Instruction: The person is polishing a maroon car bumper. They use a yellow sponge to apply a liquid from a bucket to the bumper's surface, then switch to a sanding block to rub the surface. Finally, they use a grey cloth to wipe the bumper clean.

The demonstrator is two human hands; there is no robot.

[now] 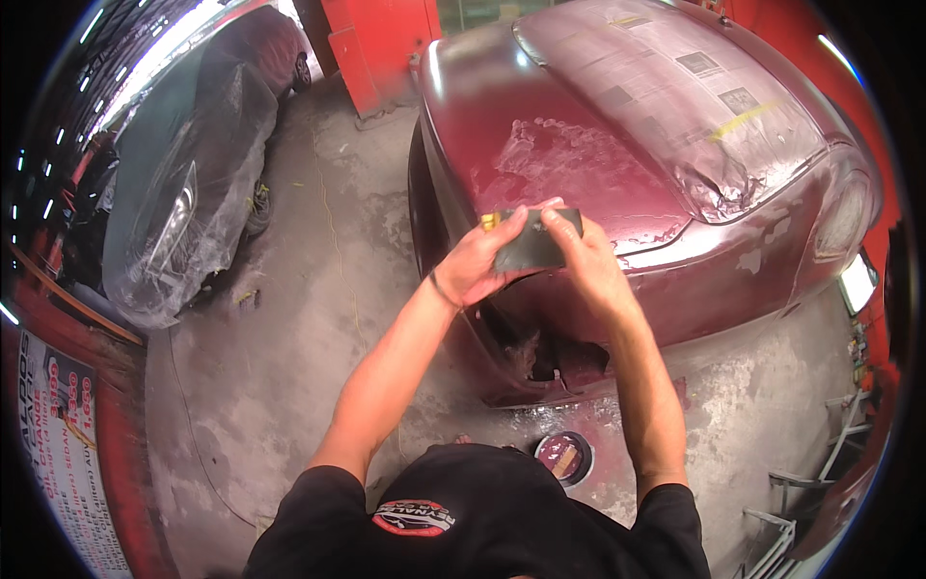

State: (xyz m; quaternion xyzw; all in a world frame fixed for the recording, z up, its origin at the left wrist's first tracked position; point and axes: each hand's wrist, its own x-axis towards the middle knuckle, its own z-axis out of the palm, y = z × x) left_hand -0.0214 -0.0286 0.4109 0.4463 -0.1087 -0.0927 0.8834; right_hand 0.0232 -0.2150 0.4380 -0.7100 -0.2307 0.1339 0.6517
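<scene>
My left hand (476,262) and my right hand (590,265) are raised in front of me, both closed on a dark grey-green piece of sandpaper (529,253). The thumbs lie on its face and the fingers go behind it. A small yellow piece (489,221) pokes out by the left fingers; what it belongs to is mostly hidden. Just beyond the hands is a dark red car (463,125), with pale, wet-looking residue (555,150) on its panel. Paper and plastic masking (666,87) covers its window area.
A round bucket (587,473) with murky liquid stands on the concrete floor (289,386) close to the car. At left another car is draped in clear plastic (183,212). A sign board (63,454) leans at the left edge, metal frames (820,478) stand at right, and a thin cord (333,227) crosses the floor.
</scene>
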